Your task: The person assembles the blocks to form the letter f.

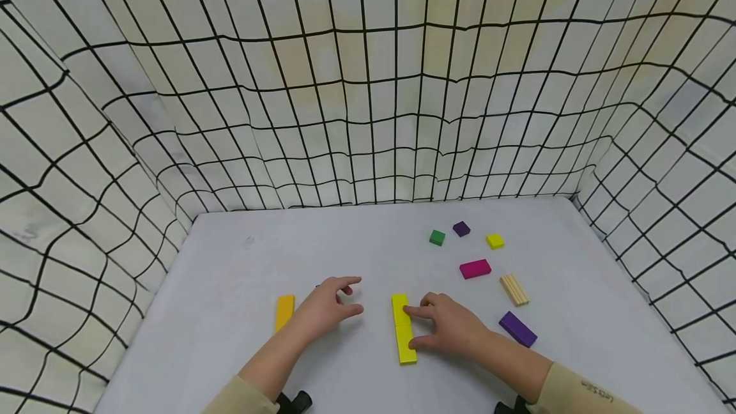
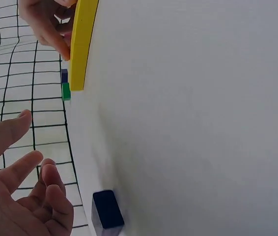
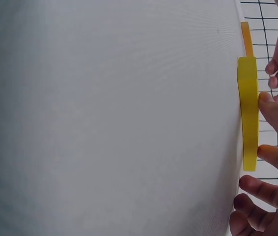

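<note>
Two yellow blocks (image 1: 405, 344) lie end to end as one straight bar near the middle of the table. My right hand (image 1: 451, 326) touches the bar's right side, with the index finger on the far block and the thumb on the near one. In the right wrist view, the thumb and a finger meet the edge of the yellow bar (image 3: 249, 118), and the other fingers are off it. Left of the bar, my left hand (image 1: 324, 308) hovers with fingers spread and nothing in them. An orange block (image 1: 284, 310) is partly hidden behind that forearm. Below the left hand stands a dark blue block (image 2: 108, 210).
To the right lie a purple block (image 1: 518, 329), a bundle of pale wooden sticks (image 1: 514, 290) and a magenta block (image 1: 475, 269). Farther back are small green (image 1: 437, 237), dark purple (image 1: 461, 229) and yellow (image 1: 495, 241) pieces. Black netting (image 1: 368, 101) surrounds the white table.
</note>
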`<state>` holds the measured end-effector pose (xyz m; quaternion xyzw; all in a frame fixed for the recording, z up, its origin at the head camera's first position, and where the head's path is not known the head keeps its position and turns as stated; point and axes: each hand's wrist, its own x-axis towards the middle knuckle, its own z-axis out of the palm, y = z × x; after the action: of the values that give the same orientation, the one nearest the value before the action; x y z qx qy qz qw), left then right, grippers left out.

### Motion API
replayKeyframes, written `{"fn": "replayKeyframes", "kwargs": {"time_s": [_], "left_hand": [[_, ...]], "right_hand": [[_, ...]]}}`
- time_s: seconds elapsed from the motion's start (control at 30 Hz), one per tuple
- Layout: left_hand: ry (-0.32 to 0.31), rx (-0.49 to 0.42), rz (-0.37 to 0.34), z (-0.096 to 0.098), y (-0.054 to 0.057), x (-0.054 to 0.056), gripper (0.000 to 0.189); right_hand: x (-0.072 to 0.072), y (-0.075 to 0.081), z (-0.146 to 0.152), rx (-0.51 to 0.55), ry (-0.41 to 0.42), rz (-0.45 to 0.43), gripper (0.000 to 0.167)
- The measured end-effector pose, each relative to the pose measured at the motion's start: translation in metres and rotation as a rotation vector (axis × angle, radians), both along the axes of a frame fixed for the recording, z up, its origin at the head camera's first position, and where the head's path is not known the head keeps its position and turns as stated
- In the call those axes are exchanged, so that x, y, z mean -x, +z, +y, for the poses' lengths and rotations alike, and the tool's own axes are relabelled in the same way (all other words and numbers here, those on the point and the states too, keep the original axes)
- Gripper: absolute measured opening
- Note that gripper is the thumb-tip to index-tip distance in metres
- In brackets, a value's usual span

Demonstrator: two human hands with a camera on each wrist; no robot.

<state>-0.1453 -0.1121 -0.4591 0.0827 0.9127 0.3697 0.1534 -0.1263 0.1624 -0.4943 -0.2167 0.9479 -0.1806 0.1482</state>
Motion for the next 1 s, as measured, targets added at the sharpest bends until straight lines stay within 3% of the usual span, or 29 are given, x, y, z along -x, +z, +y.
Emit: {"fn": "replayKeyframes", "kwargs": {"time_s": [0.27,0.57,0.77,1.0], "left_hand": [[0.12,0.015,0.009,-0.043,0.009,-0.012,0.056],[0.171,0.075,-0.023,-0.083,0.021,-0.021,0.058],[0.172,0.116,-0.044,-0.097,0.017,-0.019,0.061],[0.176,0.183,-0.118,-0.112,0.005,-0.012,0.072]], "right_hand": [[0.001,-0.001,0.001,0.003,0.009,0.003,0.066],[0.0,-0.001,0.002,0.004,0.006,0.003,0.067],[0.0,0.0,0.002,0.003,-0.002,-0.003,0.066],[0.0,0.0,0.001,0.001,-0.002,0.003,0.066]]}}
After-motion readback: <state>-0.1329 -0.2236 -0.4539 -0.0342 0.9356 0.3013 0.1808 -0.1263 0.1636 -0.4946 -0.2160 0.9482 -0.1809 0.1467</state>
